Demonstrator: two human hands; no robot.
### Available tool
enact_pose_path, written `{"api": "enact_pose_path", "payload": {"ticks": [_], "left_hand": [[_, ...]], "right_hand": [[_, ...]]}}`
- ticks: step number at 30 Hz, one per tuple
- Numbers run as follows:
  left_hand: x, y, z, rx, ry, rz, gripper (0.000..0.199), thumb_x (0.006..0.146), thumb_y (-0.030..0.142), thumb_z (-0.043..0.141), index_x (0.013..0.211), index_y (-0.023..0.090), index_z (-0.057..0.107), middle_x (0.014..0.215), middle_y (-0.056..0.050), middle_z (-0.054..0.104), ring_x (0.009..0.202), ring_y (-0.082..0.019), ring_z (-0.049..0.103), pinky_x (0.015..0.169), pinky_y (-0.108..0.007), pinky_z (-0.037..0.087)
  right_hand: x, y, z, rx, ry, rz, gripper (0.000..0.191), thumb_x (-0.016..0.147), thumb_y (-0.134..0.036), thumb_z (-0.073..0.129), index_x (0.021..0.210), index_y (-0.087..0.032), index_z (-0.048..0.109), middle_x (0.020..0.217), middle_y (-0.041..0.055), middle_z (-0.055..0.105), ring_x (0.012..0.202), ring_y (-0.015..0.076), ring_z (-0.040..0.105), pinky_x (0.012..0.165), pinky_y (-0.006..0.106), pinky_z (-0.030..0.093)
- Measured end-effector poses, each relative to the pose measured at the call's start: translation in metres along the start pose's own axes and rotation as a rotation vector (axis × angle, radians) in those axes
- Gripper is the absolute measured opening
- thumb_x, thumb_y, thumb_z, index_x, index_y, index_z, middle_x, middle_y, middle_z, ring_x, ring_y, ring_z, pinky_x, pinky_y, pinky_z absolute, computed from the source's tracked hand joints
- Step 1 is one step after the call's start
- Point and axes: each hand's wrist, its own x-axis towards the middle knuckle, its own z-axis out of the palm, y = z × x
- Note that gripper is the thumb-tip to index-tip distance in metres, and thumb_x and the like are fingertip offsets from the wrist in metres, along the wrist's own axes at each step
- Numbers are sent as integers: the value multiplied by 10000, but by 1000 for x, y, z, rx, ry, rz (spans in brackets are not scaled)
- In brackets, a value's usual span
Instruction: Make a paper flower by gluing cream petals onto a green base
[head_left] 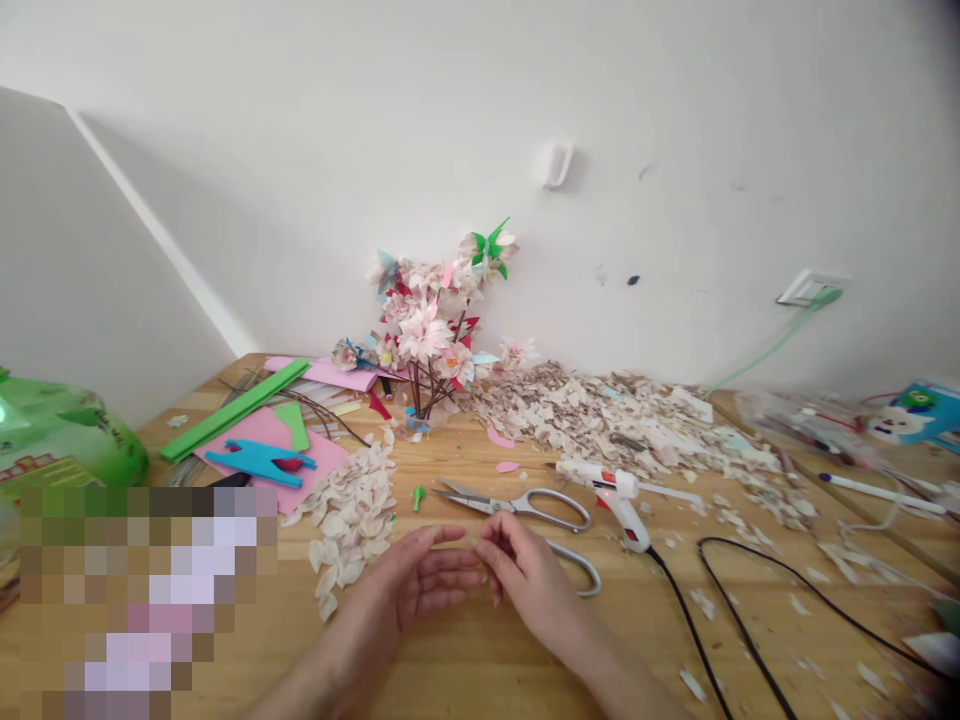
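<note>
My left hand (429, 578) is above the table, its fingers apart and slightly curved, with nothing visible in it. Close beside it, my right hand (519, 568) has thumb and fingers pinched together; whatever they hold, if anything, is too small to make out. Just beyond both hands lie metal scissors (499, 503) with their blades pointing left. A pile of pale petals (358, 500) spreads to the left. The white glue gun (611, 485) rests at the right on its stand. A small green piece (418, 496) lies left of the scissors.
A bunch of paper-like flowers (425, 333) stands near the wall. Behind the glue gun is a wide heap of pale scraps (600, 415). Pink and green sheets and a blue piece (266, 462) lie left. A black cable (686, 610) crosses the right side.
</note>
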Motion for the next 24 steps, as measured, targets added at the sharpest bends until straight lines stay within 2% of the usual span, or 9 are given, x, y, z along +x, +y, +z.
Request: {"api": "enact_pose_path", "payload": {"ticks": [4, 12, 15, 19, 24], "left_hand": [[-1, 4, 2, -41, -12, -17, 325, 835, 302, 414, 1011, 98, 596, 971, -154, 685, 908, -248, 624, 851, -377, 407], [-2, 3, 6, -89, -12, -62, 365, 836, 304, 399, 1079, 66, 533, 976, -197, 673, 910, -271, 626, 889, -418, 373], [0, 1, 3, -91, 26, -51, 361, 835, 317, 413, 1101, 93, 509, 966, -175, 676, 917, -265, 622, 891, -424, 376], [2, 2, -3, -97, 174, 38, 278, 820, 308, 442, 1021, 140, 537, 1013, -127, 655, 948, -239, 603, 880, -403, 401], [0, 7, 0, -105, 156, 45, 259, 804, 321, 455, 958, 133, 544, 884, -108, 672, 862, -221, 621, 876, -396, 406]], "right_hand": [[1, -2, -1, 54, 3, 18, 123, 812, -273, 435, 705, -218, 407, 518, -79, 435, 389, 88, 429, 409, 199, 358], [-2, 1, -5, -62, -34, -60, 165, 851, -253, 387, 690, -227, 364, 528, -79, 430, 447, 101, 473, 483, 216, 383], [-3, 3, -6, 29, -98, -47, 165, 868, -275, 374, 710, -227, 365, 523, -84, 438, 454, 99, 479, 494, 216, 404], [-1, 4, -10, 250, -193, -5, 220, 850, -394, 423, 721, -220, 386, 495, -100, 452, 400, 83, 466, 449, 206, 422], [5, 2, -11, 455, -60, 106, 356, 719, -516, 565, 654, -191, 435, 535, -72, 519, 337, 54, 433, 343, 181, 376]]}}
